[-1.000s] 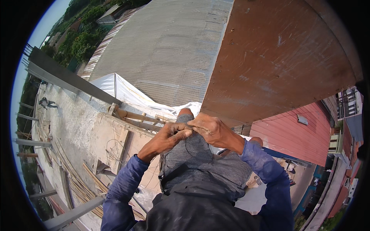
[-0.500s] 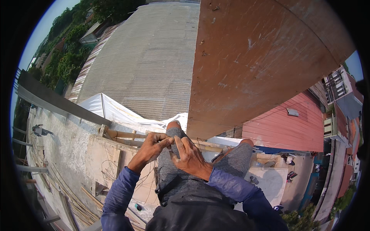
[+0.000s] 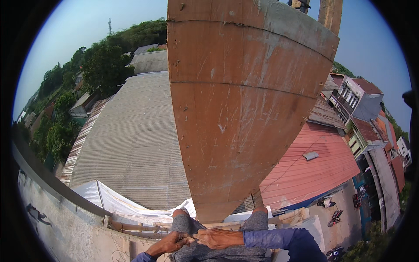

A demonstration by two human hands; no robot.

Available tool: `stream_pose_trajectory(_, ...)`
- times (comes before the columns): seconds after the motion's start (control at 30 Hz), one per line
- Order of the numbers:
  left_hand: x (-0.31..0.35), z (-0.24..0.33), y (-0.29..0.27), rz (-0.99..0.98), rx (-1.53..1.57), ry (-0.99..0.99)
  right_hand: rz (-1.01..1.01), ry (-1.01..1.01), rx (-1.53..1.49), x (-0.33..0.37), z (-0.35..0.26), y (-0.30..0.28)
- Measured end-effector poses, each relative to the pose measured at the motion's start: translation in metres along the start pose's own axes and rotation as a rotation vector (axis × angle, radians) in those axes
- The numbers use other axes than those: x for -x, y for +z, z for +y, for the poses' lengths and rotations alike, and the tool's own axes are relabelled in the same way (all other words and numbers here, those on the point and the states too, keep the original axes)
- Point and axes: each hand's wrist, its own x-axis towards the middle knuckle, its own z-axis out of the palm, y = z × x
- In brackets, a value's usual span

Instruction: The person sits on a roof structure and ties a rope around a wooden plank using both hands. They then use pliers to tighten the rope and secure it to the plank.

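My left hand and my right hand meet over my lap, between my knees in grey shorts. The fingers of both are closed in a pinch, tips nearly touching. Whatever lies between them is too small to make out. Straight ahead of my hands rises a tall brown board panel, scratched and smeared with grey. Two thin dark wires or cords run across its face, and nails show along its edges. The panel's lower end comes down between my knees.
Bamboo poles and a concrete ledge lie at the left, beside white sheeting. A grey corrugated roof and a red roof spread below. Far down at the right, motorcycles stand on the ground.
The view has tilted up, showing more of the panel, wooden posts above it and sky. My hands appear lower in the picture, still together, with my right forearm lying more level.
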Motion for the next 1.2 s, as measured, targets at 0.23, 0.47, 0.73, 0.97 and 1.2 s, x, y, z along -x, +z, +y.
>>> stream_pose_trajectory(0.23, -0.011, -0.003, 0.017, 0.228, -0.135, 0.176, 0.247, 0.125, 0.019, 0.018, -0.006, 0.007)
stream_pose_trajectory(0.47, -0.01, 0.008, 0.025, 0.199, -0.15, 0.097, 0.257, 0.104, -0.049, 0.027, -0.018, 0.0)
stream_pose_trajectory(0.73, -0.015, 0.021, 0.034, 0.341, -0.47, 0.29, 0.292, 0.431, -0.083, 0.032, -0.03, -0.002)
stream_pose_trajectory(0.97, -0.026, 0.003, 0.035, 0.267, -0.705, 0.272, -0.02, 0.476, -0.024, 0.037, -0.003, 0.001)
stream_pose_trajectory(1.2, -0.025, 0.0, 0.032, 0.149, -0.258, 0.294, -0.144, 0.563, -1.025, 0.042, 0.048, -0.017)
